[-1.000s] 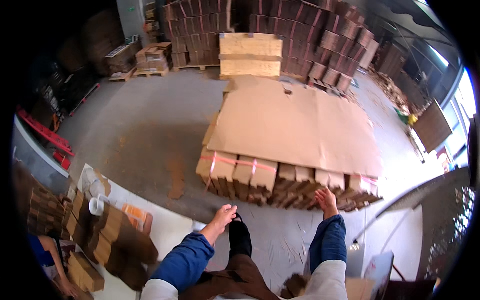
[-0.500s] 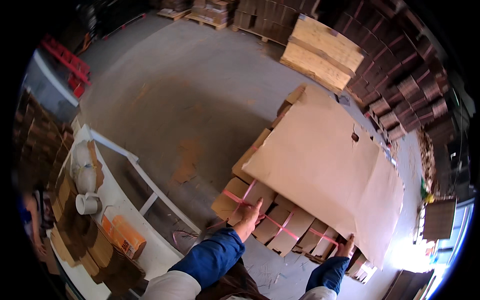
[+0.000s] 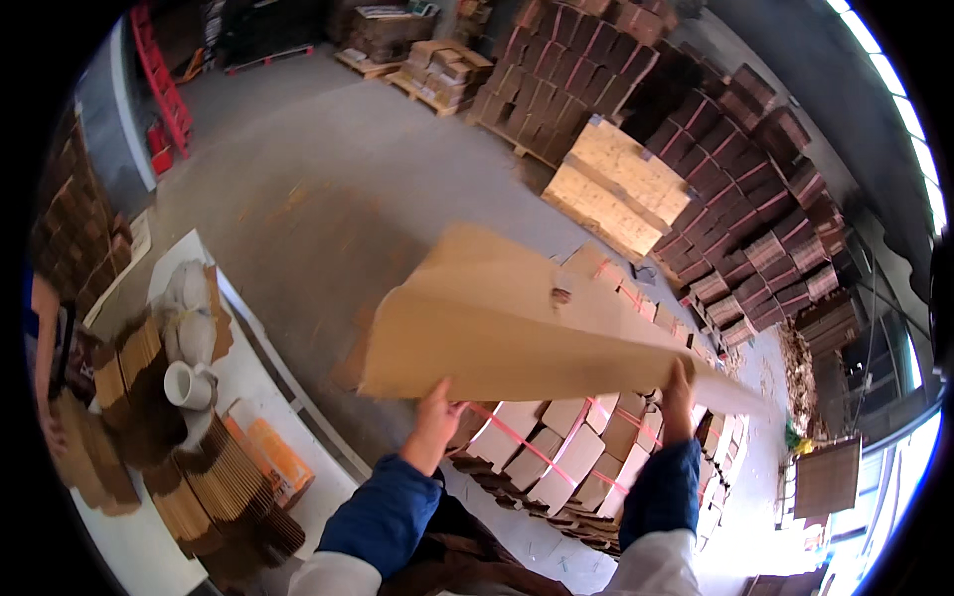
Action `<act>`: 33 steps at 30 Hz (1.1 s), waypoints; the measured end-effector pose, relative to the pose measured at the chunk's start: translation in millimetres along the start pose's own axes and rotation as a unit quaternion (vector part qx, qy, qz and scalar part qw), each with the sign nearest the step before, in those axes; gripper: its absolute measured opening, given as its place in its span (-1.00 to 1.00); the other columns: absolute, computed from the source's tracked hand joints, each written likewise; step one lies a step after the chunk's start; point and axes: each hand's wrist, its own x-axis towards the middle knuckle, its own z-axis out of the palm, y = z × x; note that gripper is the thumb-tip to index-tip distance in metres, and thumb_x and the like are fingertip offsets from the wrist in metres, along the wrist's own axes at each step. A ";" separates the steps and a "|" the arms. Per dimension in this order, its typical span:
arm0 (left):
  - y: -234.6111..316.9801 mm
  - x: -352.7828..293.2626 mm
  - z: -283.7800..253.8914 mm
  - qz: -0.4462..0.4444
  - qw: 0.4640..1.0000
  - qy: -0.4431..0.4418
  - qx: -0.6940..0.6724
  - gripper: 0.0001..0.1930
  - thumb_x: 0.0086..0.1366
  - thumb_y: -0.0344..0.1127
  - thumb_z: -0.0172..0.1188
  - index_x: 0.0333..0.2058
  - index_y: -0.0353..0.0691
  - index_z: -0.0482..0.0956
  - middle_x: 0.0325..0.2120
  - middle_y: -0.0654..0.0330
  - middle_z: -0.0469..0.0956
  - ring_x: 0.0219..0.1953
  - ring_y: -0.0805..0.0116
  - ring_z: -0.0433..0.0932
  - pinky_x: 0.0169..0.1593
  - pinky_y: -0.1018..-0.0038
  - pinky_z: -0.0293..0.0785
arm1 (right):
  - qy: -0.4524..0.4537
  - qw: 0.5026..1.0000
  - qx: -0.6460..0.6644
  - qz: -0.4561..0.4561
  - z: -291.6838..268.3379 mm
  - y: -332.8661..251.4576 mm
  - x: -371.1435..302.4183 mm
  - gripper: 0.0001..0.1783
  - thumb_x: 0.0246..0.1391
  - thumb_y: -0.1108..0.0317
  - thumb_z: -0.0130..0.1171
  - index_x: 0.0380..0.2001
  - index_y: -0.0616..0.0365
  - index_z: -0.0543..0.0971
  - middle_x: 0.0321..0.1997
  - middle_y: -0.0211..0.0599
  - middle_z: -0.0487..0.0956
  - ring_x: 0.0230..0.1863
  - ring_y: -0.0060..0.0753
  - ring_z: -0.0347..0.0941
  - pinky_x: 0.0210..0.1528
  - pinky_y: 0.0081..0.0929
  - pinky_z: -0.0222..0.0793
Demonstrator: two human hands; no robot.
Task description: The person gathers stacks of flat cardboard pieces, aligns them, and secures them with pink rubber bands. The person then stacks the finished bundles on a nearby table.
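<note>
A large brown cardboard sheet is raised over a stack of flat carton bundles tied with pink straps. The sheet bends along its length and has a small torn hole. With closed fingers, my left hand grips its near edge toward the left corner. Farther right, my right hand pinches the same edge, thumb and fingers around the board. Below the sheet the near side and the right part of the stack show, while its left part is covered.
On the left, a white table carries folded cardboard pieces, a white mug and an orange-and-white pack. Another person's hand is at the far left. Beyond stand a wooden crate and tall carton stacks.
The cardboard sheet has come up off the bundles and shifted left, baring more of the stack. Both my hands have risen with it. The view has turned to the right.
</note>
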 end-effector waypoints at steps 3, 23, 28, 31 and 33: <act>40.3 -21.7 -11.2 0.029 0.996 0.037 -0.077 -0.78 0.37 -0.28 0.03 -0.06 -0.15 0.47 -0.10 0.19 0.56 -0.07 0.24 0.54 0.02 0.23 0.47 | -0.049 0.972 0.216 0.083 98.0 -69.8 60.1 -0.67 0.22 0.26 0.05 -0.06 0.26 0.49 -0.15 -0.32 0.54 -0.15 -0.48 0.43 -0.08 -0.51 0.37; 69.5 28.8 -180.5 0.066 0.949 0.234 -0.202 -0.74 0.40 -0.28 -0.08 -0.13 -0.30 0.52 -0.29 0.14 0.61 -0.35 0.34 0.56 -0.29 0.50 0.54 | -0.218 0.972 0.073 0.045 477.4 -80.4 125.0 -0.73 0.04 0.28 0.02 -0.29 0.22 0.56 -0.35 0.14 0.55 -0.27 0.15 0.50 -0.24 -0.19 0.41; 29.0 43.5 -197.4 0.017 0.917 0.356 -0.181 -0.76 0.39 -0.28 -0.09 -0.20 -0.25 0.53 -0.35 0.16 0.62 -0.34 0.33 0.58 -0.30 0.47 0.56 | -0.185 0.974 0.014 0.133 485.3 64.9 107.2 -0.75 0.06 0.30 0.02 -0.25 0.19 0.58 -0.47 0.00 0.59 -0.47 -0.11 0.58 -0.42 -0.29 0.46; 9.8 50.3 -248.5 -0.011 0.900 0.407 -0.158 -0.78 0.38 -0.25 -0.07 -0.28 -0.20 0.53 -0.38 0.18 0.63 -0.33 0.31 0.61 -0.34 0.43 0.57 | -0.202 0.962 -0.066 0.171 492.6 118.0 90.5 -0.72 0.05 0.25 0.05 -0.25 0.18 0.59 -0.48 0.00 0.60 -0.48 -0.09 0.59 -0.41 -0.26 0.50; 0.2 55.0 -262.0 -0.040 0.906 0.399 -0.136 -0.76 0.39 -0.22 -0.08 -0.28 -0.19 0.54 -0.38 0.18 0.63 -0.32 0.31 0.61 -0.35 0.42 0.57 | -0.217 0.942 -0.108 0.233 489.7 144.1 84.3 -0.72 0.04 0.23 0.07 -0.26 0.16 0.60 -0.47 -0.01 0.61 -0.47 -0.08 0.60 -0.39 -0.27 0.52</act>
